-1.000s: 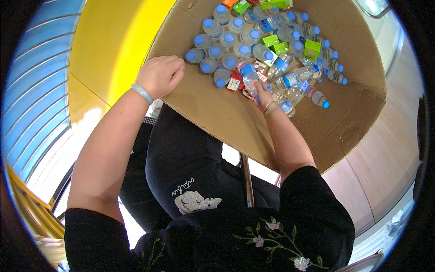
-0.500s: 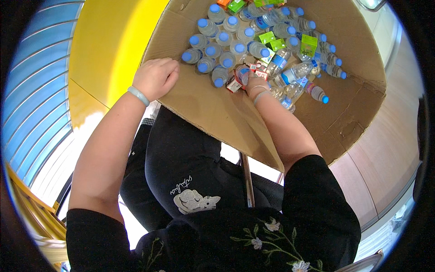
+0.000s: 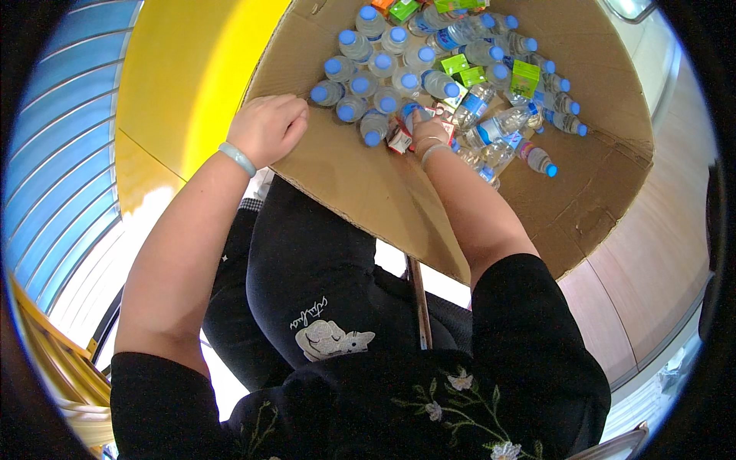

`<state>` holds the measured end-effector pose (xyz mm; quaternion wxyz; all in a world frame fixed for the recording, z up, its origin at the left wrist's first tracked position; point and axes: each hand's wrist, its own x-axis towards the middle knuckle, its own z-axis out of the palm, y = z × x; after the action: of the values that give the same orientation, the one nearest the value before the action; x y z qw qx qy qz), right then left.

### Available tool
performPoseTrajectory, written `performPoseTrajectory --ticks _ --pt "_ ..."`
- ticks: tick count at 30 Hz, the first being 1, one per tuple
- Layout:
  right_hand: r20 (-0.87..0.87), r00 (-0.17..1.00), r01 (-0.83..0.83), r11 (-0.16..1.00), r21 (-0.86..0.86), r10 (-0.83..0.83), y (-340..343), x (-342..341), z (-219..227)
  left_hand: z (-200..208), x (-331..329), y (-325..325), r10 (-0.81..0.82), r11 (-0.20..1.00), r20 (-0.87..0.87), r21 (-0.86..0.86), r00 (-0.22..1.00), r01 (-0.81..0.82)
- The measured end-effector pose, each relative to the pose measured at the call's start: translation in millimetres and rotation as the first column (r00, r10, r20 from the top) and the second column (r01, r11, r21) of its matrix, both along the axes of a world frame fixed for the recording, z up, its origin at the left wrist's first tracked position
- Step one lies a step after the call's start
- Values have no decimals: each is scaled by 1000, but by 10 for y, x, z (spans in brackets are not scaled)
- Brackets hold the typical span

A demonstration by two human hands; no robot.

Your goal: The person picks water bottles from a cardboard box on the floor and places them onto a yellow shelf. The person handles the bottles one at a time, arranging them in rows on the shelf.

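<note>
A big cardboard box (image 3: 353, 188) lies open in front of me, full of small water bottles with blue caps. My left hand (image 3: 267, 128) is closed over the box's near left edge, fingers curled inward. Reaching inside, my right hand (image 3: 428, 132) is closed around a clear water bottle (image 3: 409, 111); its fingers partly cover it. Beneath and beside that hand lies a small red and white carton (image 3: 399, 139). Several bottles stand upright to the left, such as a capped bottle (image 3: 373, 126), while a lying bottle (image 3: 502, 125) rests to the right among others.
Bright green cartons (image 3: 525, 78) sit among the bottles, with an orange carton (image 3: 383, 6) at the far end. A yellow panel (image 3: 165, 100) and blue slats (image 3: 65, 123) stand on the left. A metal bar (image 3: 418, 303) shows below the box.
My right hand has shifted slightly farther into the box, and the bottle in it has tilted and moved away from me. My left hand stays on the box edge.
</note>
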<state>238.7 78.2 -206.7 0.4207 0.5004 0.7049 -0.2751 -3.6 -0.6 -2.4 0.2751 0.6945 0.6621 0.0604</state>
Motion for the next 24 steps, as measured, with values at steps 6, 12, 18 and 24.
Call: performPoseTrajectory --ticks 6,12,18,24 --pt "-85 980 -174 982 70 180 -17 7 -761 -21 6 17 -5 998 16 59 1000 4" --pt "-266 960 61 992 -109 -88 224 -18 -361 12 7 6 2 999 8 32 1000 -2" --pt "-368 912 151 983 -107 -180 -134 -70 -129 21 14 14 16 1000 -14 -19 1000 -16" --pt "-406 879 258 965 -37 -250 -229 127 -101 40 30 31 8 1000 -48 -30 999 -9"
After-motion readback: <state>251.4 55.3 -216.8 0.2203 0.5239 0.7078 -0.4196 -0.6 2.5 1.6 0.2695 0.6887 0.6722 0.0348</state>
